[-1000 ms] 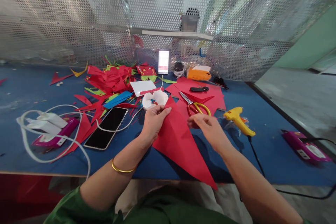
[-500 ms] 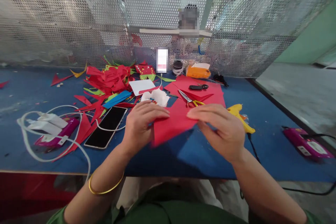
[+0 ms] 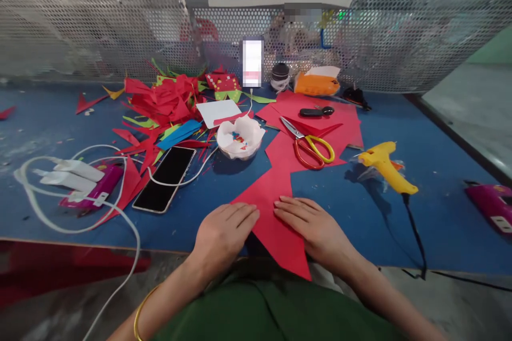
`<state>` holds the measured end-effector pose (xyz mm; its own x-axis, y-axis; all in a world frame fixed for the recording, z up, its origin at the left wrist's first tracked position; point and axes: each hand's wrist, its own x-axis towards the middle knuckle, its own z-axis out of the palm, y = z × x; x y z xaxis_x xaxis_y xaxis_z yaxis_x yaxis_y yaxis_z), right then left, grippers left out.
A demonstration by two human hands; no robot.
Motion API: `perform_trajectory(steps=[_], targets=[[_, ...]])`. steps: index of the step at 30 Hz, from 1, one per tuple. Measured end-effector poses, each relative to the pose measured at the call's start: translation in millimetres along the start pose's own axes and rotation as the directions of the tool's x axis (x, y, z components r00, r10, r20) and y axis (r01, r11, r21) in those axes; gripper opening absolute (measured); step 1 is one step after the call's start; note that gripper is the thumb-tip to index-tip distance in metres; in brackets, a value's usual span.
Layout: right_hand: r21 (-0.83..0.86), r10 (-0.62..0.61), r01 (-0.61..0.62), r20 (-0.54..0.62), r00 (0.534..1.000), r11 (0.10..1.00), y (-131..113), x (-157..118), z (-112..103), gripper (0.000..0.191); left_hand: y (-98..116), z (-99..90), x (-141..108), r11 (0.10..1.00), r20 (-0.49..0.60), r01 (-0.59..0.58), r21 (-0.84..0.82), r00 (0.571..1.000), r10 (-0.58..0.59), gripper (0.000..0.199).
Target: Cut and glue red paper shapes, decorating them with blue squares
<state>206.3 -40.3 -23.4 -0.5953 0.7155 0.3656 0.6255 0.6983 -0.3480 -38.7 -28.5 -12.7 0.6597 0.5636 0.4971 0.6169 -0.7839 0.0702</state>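
Note:
A sheet of red paper [image 3: 276, 229] lies at the near edge of the blue table, one pointed corner hanging over it. My left hand [image 3: 226, 229] rests flat on its left side, fingers stretched out. On the right side my right hand [image 3: 312, 221] lies flat too, fingers extended and a little apart. Beyond the hands are scissors [image 3: 308, 146] with red and yellow handles, lying on more red paper [image 3: 344, 122]. A white scalloped bowl [image 3: 240, 141] with small coloured bits inside stands beyond my left hand.
A yellow glue gun [image 3: 384, 165] with a black cord lies to the right. Left are a phone [image 3: 165, 181], looped white cable, a purple power strip [image 3: 98, 186] and a heap of red scraps [image 3: 168, 101]. Behind stands a perforated metal screen [image 3: 120, 26], with a person beyond it.
The red paper, held up between both hands before, now lies on the table with both hands flat on it. The hands moved down and nearer; the view tilted downward.

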Motion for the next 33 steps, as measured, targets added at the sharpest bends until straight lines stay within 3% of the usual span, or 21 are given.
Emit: perform_trajectory(steps=[3, 5, 7, 10, 14, 16, 21, 26, 33], targets=[[0.070, 0.066, -0.064, -0.020, 0.998, 0.995, 1.4, 1.9, -0.4, 0.049, -6.0, -3.0, -2.1, 0.998, -0.020, 0.057, -0.021, 0.998, -0.058, 0.027], [0.142, 0.170, -0.162, -0.047, 0.984, 0.976, 0.9, 3.5, -0.2, 0.051, -11.7, -4.9, -9.3, 0.992, -0.032, 0.120, -0.024, 0.992, -0.121, 0.022], [0.185, 0.301, -0.284, -0.065, 0.952, 0.941, -0.2, 6.1, 0.0, 0.040, -16.5, -7.2, -18.6, 0.976, -0.040, 0.212, -0.042, 0.976, -0.214, 0.016], [0.152, 0.445, -0.434, -0.049, 0.894, 0.888, -0.7, 10.3, -0.1, 0.023, -19.1, -11.5, -28.8, 0.904, -0.048, 0.413, -0.112, 0.906, -0.420, 0.011], [0.072, 0.524, -0.520, -0.058, 0.850, 0.851, 1.5, 13.1, -0.1, 0.029, -18.1, -17.2, -27.2, 0.774, -0.003, 0.593, -0.220, 0.793, -0.609, 0.013], [0.064, 0.534, -0.530, -0.072, 0.843, 0.845, 2.3, 13.5, -0.2, 0.032, -18.7, -18.5, -22.4, 0.752, 0.030, 0.607, -0.255, 0.783, -0.622, 0.013], [0.077, 0.522, -0.517, -0.076, 0.850, 0.853, 0.0, 16.0, -3.2, 0.028, -24.1, -16.7, -12.7, 0.774, 0.119, 0.564, -0.289, 0.823, -0.556, 0.008], [0.103, 0.580, -0.571, -0.096, 0.809, 0.814, -4.1, 20.0, -4.4, 0.018, -26.7, -15.8, -12.1, 0.789, 0.147, 0.551, -0.271, 0.834, -0.532, 0.011], [0.030, 0.576, -0.582, -0.191, 0.795, 0.813, -5.8, 15.0, 3.2, 0.029, -29.0, -15.1, -11.8, 0.756, 0.174, 0.593, -0.278, 0.805, -0.567, 0.009]])
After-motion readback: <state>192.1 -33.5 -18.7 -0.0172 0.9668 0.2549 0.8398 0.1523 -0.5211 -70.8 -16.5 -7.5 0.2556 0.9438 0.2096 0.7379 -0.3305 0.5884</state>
